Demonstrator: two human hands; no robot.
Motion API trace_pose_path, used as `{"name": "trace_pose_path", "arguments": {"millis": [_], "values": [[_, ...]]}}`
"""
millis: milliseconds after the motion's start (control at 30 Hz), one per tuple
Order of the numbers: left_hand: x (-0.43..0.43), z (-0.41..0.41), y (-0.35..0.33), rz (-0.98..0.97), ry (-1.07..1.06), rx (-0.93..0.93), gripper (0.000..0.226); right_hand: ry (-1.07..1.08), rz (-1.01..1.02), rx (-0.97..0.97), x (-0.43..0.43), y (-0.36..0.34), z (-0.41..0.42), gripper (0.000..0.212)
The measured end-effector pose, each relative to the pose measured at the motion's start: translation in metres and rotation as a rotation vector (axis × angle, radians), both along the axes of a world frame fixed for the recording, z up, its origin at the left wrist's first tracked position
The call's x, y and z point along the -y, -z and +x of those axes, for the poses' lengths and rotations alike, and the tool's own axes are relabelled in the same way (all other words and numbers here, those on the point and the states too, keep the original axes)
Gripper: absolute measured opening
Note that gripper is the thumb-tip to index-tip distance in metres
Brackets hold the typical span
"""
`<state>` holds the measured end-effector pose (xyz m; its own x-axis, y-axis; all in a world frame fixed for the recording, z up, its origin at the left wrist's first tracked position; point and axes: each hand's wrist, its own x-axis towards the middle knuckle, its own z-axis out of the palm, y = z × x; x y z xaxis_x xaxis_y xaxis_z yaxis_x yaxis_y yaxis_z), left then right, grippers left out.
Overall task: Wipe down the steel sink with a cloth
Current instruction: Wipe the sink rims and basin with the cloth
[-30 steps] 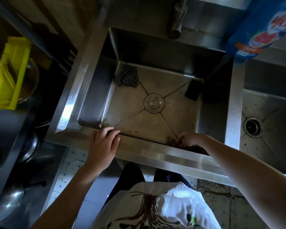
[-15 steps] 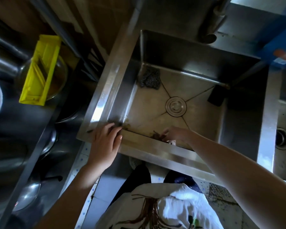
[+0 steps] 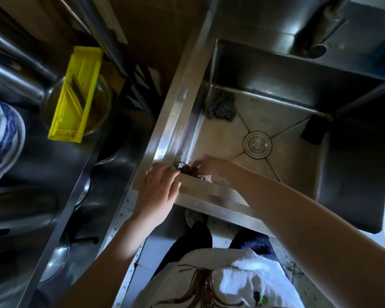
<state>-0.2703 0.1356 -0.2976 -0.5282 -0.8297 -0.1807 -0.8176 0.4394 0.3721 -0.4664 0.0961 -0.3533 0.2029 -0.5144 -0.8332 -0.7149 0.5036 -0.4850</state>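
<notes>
I see my left hand [image 3: 159, 190] lying flat, fingers straight and together, on the near-left corner of the sink [image 3: 178, 112] rim. My right hand [image 3: 211, 166] reaches into the basin at that same corner, fingers curled round a dark brown cloth [image 3: 188, 170] pressed where the left and near walls meet. The hands nearly touch. A steel scourer [image 3: 222, 106] sits in the far-left corner of the sink floor, the drain cover [image 3: 257, 145] at the middle and a black sponge [image 3: 315, 131] to the right. On the counter to the left, a yellow slicer [image 3: 77, 94] rests across a glass bowl [image 3: 102, 112].
</notes>
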Motion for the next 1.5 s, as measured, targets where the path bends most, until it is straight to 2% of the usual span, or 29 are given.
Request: {"name": "trace_pose_path", "arguments": {"millis": [200, 400, 633, 833, 1067, 1267, 1500], "values": [[-0.008, -0.013, 0.002, 0.013, 0.030, 0.012, 0.030, -0.002, -0.059, -0.018, -0.009, 0.004, -0.008, 0.029], [-0.026, -0.043, 0.002, 0.029, 0.063, 0.045, 0.028, 0.059, -0.010, 0.006, -0.044, 0.007, -0.052, 0.027], [-0.059, -0.087, -0.003, 0.071, 0.092, 0.049, 0.041, 0.137, 0.070, -0.021, -0.098, 0.010, -0.120, 0.031], [-0.092, -0.135, -0.009, 0.017, 0.086, 0.001, 0.040, 0.170, 0.109, -0.055, -0.140, 0.002, -0.175, 0.028], [-0.125, -0.176, -0.009, 0.113, 0.128, 0.051, 0.046, 0.106, 0.152, -0.146, -0.177, 0.007, -0.221, 0.026], [-0.142, -0.195, -0.005, 0.078, 0.117, 0.033, 0.044, -0.111, 0.162, -0.259, -0.195, 0.007, -0.244, 0.028], [-0.155, -0.208, -0.003, 0.070, 0.085, 0.011, 0.040, -0.194, 0.162, -0.358, -0.212, 0.000, -0.265, 0.028]]}}
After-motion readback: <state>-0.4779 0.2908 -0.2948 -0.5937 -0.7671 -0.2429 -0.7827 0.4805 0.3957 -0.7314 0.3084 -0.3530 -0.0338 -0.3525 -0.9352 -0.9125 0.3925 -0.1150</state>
